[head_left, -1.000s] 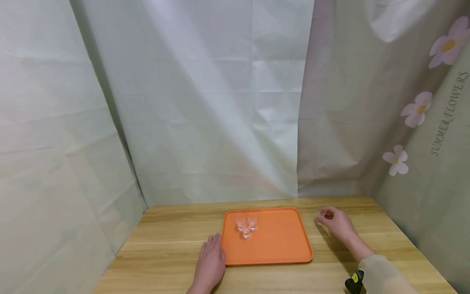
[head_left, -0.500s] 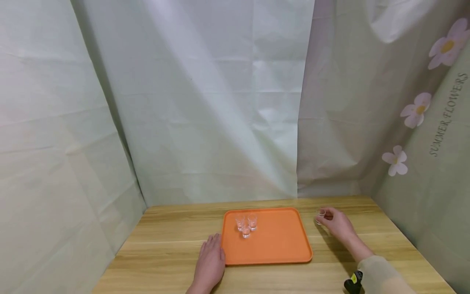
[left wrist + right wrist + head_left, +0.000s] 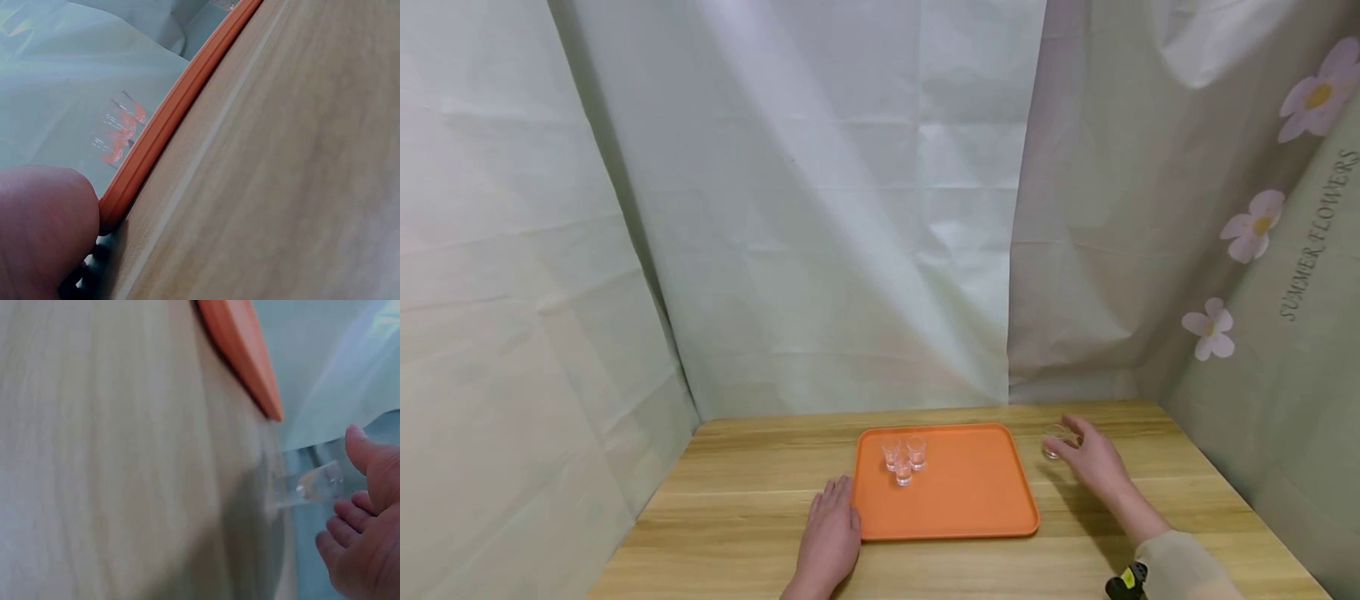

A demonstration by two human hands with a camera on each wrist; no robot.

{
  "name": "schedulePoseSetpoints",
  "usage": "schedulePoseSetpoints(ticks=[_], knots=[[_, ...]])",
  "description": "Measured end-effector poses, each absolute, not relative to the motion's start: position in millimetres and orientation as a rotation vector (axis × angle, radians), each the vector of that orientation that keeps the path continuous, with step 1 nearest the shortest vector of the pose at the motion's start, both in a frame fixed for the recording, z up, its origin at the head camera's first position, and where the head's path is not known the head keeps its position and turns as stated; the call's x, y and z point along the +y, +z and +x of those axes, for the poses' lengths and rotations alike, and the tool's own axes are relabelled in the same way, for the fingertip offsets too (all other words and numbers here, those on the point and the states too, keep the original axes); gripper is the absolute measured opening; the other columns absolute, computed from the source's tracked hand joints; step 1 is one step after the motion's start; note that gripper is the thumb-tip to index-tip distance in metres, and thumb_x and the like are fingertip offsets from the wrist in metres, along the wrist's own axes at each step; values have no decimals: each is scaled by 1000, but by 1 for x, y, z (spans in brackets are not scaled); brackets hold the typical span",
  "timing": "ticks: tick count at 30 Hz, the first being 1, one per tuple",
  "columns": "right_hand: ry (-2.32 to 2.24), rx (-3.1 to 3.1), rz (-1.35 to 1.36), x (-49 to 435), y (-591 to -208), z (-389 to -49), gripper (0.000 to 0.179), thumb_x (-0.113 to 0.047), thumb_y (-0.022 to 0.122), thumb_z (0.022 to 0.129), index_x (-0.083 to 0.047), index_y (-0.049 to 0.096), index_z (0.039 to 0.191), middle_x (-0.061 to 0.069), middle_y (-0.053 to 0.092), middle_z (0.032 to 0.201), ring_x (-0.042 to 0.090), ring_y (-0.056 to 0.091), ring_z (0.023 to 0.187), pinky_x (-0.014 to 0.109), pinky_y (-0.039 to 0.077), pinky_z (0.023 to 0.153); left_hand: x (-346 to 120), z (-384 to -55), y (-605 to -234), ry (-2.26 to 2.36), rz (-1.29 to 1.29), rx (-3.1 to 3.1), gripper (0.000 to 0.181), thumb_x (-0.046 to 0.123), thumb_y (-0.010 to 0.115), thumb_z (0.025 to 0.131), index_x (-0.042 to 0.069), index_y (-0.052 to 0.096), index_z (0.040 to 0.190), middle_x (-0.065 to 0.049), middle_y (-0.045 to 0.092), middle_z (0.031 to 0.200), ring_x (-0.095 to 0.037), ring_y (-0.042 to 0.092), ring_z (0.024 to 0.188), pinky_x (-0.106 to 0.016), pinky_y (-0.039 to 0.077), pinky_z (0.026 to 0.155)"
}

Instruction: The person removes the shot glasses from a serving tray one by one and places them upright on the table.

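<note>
Head: your right hand spreads by a clear glass, right of the orange tray; your left hand lies flat.
Left wrist: thumb against tray; shoving could topple its three glasses. Right wrist: brushing the clear glass could tip it.
</note>
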State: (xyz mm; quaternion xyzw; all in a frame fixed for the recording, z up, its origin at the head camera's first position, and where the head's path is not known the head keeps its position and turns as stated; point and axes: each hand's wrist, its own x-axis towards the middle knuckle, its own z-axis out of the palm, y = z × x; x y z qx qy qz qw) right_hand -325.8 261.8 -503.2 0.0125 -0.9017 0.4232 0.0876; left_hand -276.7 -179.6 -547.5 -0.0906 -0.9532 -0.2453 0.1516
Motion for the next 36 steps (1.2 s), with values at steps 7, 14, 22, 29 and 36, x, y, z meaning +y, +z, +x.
schedulePoseSetpoints(ticks=[7, 14, 22, 29, 36], knots=[[1155, -2616, 89, 247, -487, -323, 84, -45, 72, 108, 8, 40, 164, 36, 39, 166, 58, 36, 153, 74, 33, 123, -179, -277, -548, -701, -246, -2748, 46, 7, 60, 108, -13, 58, 150, -32, 58, 154, -52, 48, 150, -68, 33, 127], [1146, -2578, 186, 217, -476, -317, 79, -40, 77, 106, 4, 44, 163, 34, 42, 166, 57, 40, 152, 73, 37, 122, -180, -276, -548, -715, -234, -2751, 46, 7, 60, 108, -13, 58, 150, -31, 58, 154, -52, 48, 149, -68, 33, 126], [1206, -2570, 294, 181, -480, -318, 75, -31, 80, 104, 1, 47, 164, 29, 47, 166, 52, 41, 154, 71, 37, 123, -180, -277, -550, -697, -247, -2732, 46, 6, 61, 107, -13, 59, 149, -32, 60, 153, -52, 50, 148, -68, 35, 126], [1312, -2585, 349, 152, -489, -325, 70, -25, 80, 105, -1, 49, 163, 24, 50, 165, 46, 48, 151, 67, 42, 122, -181, -277, -549, -702, -249, -2730, 46, 6, 61, 107, -13, 59, 149, -32, 60, 152, -53, 50, 148, -68, 35, 125], [1411, -2565, 409, 126, -493, -332, 65, -22, 81, 103, -5, 55, 161, 18, 57, 160, 41, 54, 148, 61, 44, 122, -181, -277, -550, -679, -274, -2715, 46, 4, 61, 107, -14, 58, 149, -32, 61, 151, -52, 51, 147, -68, 36, 125]])
